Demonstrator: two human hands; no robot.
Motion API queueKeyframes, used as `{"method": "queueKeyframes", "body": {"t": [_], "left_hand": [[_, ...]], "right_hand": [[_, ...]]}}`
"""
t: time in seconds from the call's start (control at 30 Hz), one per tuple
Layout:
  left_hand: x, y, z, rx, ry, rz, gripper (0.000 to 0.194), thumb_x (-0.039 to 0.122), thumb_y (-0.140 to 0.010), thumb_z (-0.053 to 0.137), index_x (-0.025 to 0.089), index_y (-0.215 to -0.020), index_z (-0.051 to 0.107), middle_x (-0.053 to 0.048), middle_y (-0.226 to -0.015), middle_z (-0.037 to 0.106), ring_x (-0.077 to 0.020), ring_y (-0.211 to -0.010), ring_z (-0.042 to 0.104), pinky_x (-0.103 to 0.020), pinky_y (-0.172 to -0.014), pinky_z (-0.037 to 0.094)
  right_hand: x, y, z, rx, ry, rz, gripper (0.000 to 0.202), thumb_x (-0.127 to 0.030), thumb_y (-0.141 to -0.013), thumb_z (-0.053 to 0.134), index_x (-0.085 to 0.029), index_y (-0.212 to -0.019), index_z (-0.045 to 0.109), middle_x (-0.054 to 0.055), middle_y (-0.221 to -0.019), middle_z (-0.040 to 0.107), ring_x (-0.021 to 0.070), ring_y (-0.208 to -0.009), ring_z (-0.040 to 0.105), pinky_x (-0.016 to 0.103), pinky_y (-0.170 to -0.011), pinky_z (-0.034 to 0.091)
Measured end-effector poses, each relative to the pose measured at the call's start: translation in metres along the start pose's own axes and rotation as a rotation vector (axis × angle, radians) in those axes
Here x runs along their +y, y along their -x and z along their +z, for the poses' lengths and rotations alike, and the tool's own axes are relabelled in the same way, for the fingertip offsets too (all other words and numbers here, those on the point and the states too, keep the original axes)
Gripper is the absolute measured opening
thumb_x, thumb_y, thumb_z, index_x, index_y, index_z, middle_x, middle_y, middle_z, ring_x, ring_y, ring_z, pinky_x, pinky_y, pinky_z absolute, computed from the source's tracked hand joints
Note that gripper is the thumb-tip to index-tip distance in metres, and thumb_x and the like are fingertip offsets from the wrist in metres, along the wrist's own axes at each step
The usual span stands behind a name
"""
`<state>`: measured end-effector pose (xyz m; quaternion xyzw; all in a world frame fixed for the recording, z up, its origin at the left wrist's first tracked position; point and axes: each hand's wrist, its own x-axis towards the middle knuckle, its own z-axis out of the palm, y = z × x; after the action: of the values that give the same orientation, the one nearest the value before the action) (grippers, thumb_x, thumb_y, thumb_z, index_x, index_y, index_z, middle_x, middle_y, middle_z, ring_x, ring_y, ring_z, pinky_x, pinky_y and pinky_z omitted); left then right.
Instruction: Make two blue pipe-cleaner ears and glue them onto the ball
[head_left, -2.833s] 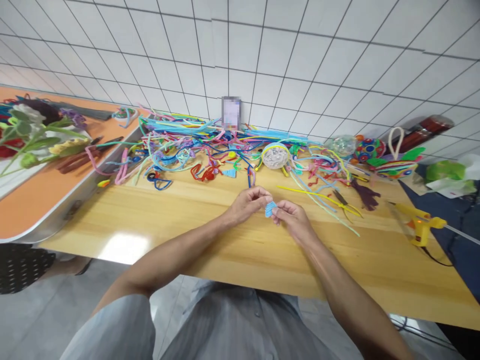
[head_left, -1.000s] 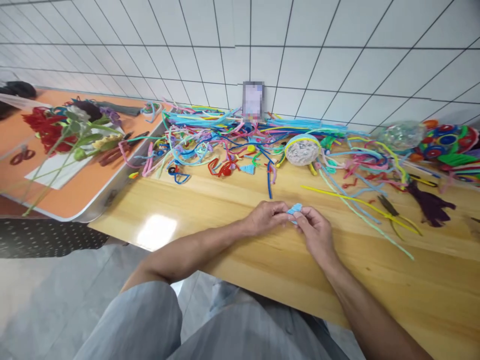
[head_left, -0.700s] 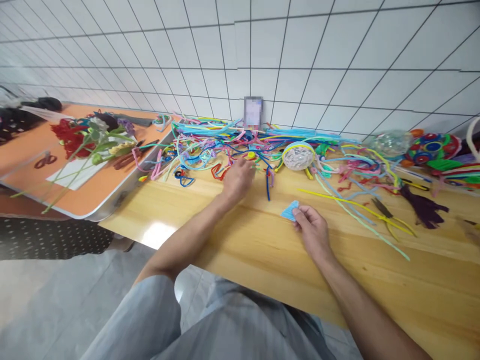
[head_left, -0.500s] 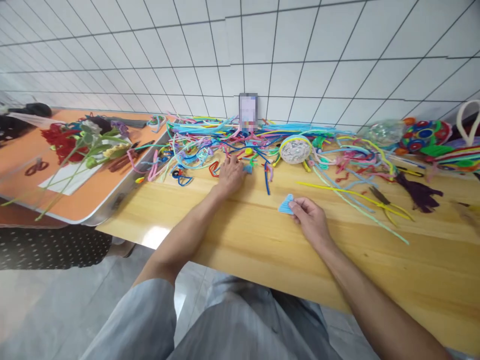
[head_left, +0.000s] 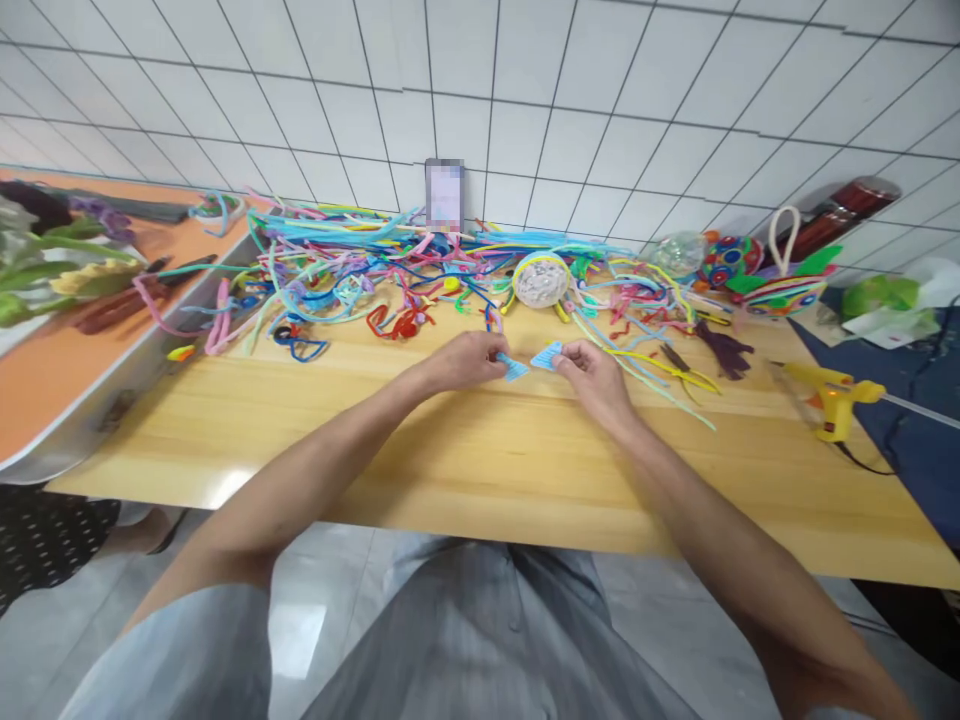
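From the head, the left hand's (head_left: 469,362) grip pinches a blue bit (head_left: 516,371). Just beside it, near three o'clock, the right hand's (head_left: 594,376) grip pinches another (head_left: 544,356). They look light, soft and bendy, so edges seem best to hold. Fuzzy sticks (head_left: 352,290) crowd the surface (head_left: 450,450) at eleven o'clock, a ball (head_left: 541,282) at twelve, pliers (head_left: 683,371) at three.

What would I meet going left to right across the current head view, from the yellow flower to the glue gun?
Yellow flower → dark blue loop → left hand → left blue piece → right blue piece → right hand → pliers → yellow glue gun.
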<state>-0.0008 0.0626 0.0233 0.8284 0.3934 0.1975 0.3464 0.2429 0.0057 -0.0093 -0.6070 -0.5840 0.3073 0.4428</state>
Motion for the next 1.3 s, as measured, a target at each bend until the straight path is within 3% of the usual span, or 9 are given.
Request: {"method": "queueKeyframes", "body": {"t": [0.13, 0.23, 0.33, 0.47, 0.63, 0.73, 1.1, 1.3], "left_hand": [[-0.003, -0.008, 0.039, 0.027, 0.023, -0.047, 0.003, 0.019, -0.078, 0.064, 0.017, -0.075, 0.065, 0.002, -0.068, 0.059, -0.0138, -0.063, 0.051, -0.027, -0.064, 0.034], [-0.011, -0.007, 0.051, 0.080, 0.070, -0.052, 0.005, 0.020, -0.081, 0.063, 0.017, -0.086, 0.063, 0.003, -0.069, 0.058, -0.0131, -0.063, 0.050, -0.026, -0.063, 0.033], [-0.013, -0.003, 0.052, 0.117, 0.179, -0.021, 0.008, 0.019, -0.083, 0.063, 0.017, -0.090, 0.062, 0.005, -0.070, 0.056, -0.0116, -0.063, 0.049, -0.024, -0.063, 0.035], [-0.012, -0.002, 0.047, 0.072, 0.370, 0.020, 0.006, 0.021, -0.085, 0.064, 0.016, -0.088, 0.062, 0.004, -0.074, 0.057, -0.0100, -0.068, 0.051, -0.022, -0.065, 0.041], [-0.011, -0.003, 0.047, -0.140, 0.665, -0.044, 0.021, 0.030, -0.082, 0.076, 0.014, -0.090, 0.066, 0.000, -0.082, 0.066, -0.0124, -0.074, 0.062, -0.024, -0.067, 0.053], [-0.012, -0.002, 0.047, -0.245, 0.844, -0.095, 0.028, 0.032, -0.080, 0.082, 0.013, -0.097, 0.072, -0.005, -0.092, 0.073, -0.0156, -0.083, 0.068, -0.029, -0.076, 0.059], [-0.017, -0.001, 0.058, -0.305, 1.176, -0.173, 0.046, 0.050, -0.079, 0.091, 0.013, -0.105, 0.078, -0.010, -0.100, 0.080, -0.0192, -0.090, 0.076, -0.032, -0.086, 0.061], [-0.016, 0.000, 0.060, -0.321, 1.303, -0.290, 0.025, 0.031, -0.092, 0.079, 0.011, -0.107, 0.075, -0.015, -0.104, 0.082, -0.0234, -0.094, 0.080, -0.041, -0.095, 0.061]], "right_hand": [[0.017, 0.003, 0.004, -0.053, 0.079, -0.043, 0.015, -0.037, -0.081, 0.068, -0.023, -0.084, 0.068, 0.001, -0.080, 0.073, 0.0187, -0.074, 0.063, 0.033, -0.074, 0.048], [0.027, 0.009, 0.005, -0.040, 0.054, -0.068, 0.015, -0.038, -0.086, 0.067, -0.022, -0.088, 0.068, 0.000, -0.081, 0.072, 0.0174, -0.073, 0.063, 0.032, -0.074, 0.048], [0.029, 0.010, 0.003, -0.001, -0.070, -0.101, 0.016, -0.039, -0.089, 0.067, -0.023, -0.092, 0.067, -0.002, -0.083, 0.070, 0.0154, -0.073, 0.062, 0.031, -0.073, 0.048], [0.025, 0.010, 0.003, -0.013, -0.172, -0.129, 0.015, -0.037, -0.090, 0.069, -0.024, -0.097, 0.069, -0.004, -0.075, 0.065, 0.0144, -0.067, 0.059, 0.029, -0.066, 0.048], [0.022, 0.016, 0.012, -0.101, -0.060, -0.207, 0.013, -0.034, -0.094, 0.069, -0.023, -0.100, 0.074, 0.000, -0.084, 0.071, 0.0153, -0.072, 0.062, 0.031, -0.068, 0.049], [0.022, 0.018, 0.014, -0.063, 0.017, -0.263, 0.011, -0.032, -0.094, 0.070, -0.023, -0.097, 0.076, 0.001, -0.086, 0.071, 0.0160, -0.074, 0.063, 0.032, -0.070, 0.049], [0.019, 0.021, 0.015, 0.021, 0.002, -0.310, 0.005, -0.027, -0.090, 0.074, -0.023, -0.091, 0.077, -0.001, -0.079, 0.066, 0.0133, -0.066, 0.059, 0.029, -0.063, 0.047], [0.019, 0.024, 0.017, 0.013, 0.006, -0.260, 0.009, -0.031, -0.092, 0.072, -0.023, -0.092, 0.075, 0.000, -0.081, 0.071, 0.0143, -0.068, 0.062, 0.030, -0.065, 0.049]]}}
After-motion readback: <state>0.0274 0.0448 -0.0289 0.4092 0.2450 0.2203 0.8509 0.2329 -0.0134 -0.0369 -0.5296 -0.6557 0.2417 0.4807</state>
